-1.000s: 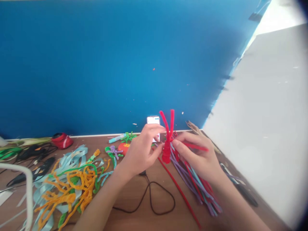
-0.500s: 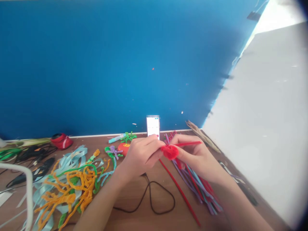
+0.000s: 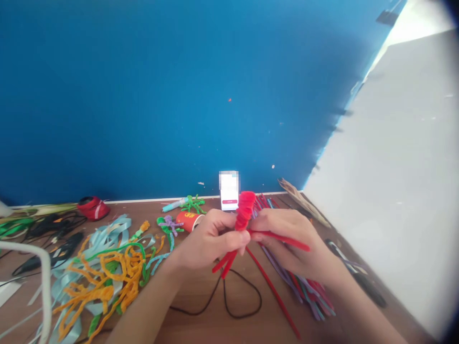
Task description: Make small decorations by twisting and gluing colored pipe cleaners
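Note:
My left hand [image 3: 218,236] pinches a coiled piece made of red pipe cleaners [image 3: 245,208] between thumb and fingers. Its bushy coil stands upright above the fingertips, and two straight ends stick out below. My right hand [image 3: 287,236] is closed on a red pipe cleaner end [image 3: 283,239] that runs from the piece out to the right. Under my right hand lies a bundle of loose pipe cleaners [image 3: 315,303] in purple, red and light blue. One single red pipe cleaner [image 3: 274,294] rests on the table in front of the bundle.
A lit phone [image 3: 229,191] leans against the blue wall [image 3: 161,95]. At left are tangled orange pipe cleaners [image 3: 122,270], light blue ribbon [image 3: 114,231], a red cup [image 3: 188,220] and a white curved tube [image 3: 45,286]. A black cord [image 3: 251,317] loops on the table.
The coiled red piece has been turned from lying toward me to upright, and its two lower ends now show. The right hand has shifted slightly down with the free end.

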Demonstrator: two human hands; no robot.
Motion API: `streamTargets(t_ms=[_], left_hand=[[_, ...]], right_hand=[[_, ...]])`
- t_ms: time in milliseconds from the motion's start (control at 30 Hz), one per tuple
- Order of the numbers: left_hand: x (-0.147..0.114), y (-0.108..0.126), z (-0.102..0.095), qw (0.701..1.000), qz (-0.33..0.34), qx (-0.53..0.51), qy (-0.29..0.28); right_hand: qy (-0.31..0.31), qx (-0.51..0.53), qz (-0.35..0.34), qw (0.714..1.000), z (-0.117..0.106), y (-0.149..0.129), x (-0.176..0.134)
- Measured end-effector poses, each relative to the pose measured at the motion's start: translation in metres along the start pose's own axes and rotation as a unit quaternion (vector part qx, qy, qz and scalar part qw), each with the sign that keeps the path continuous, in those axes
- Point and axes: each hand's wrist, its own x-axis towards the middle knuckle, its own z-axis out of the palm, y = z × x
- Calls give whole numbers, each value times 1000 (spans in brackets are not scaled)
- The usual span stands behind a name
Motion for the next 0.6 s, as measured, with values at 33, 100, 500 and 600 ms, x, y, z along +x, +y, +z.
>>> streamTargets(t_ms=[33, 100, 500, 600], left_hand=[[1, 0, 1, 999, -19, -48, -2], [2, 2, 7, 985, -67, -159, 15], [0, 22, 36, 902, -180, -375, 116], [-1, 21, 40, 904, -192, -354, 146]], right_hand=[[19, -43, -28, 998, 1, 0, 0], [42, -145, -66, 986, 1, 0, -1], [73, -374, -152, 912, -2, 12, -4], [93, -376, -175, 905, 0, 14, -3]])
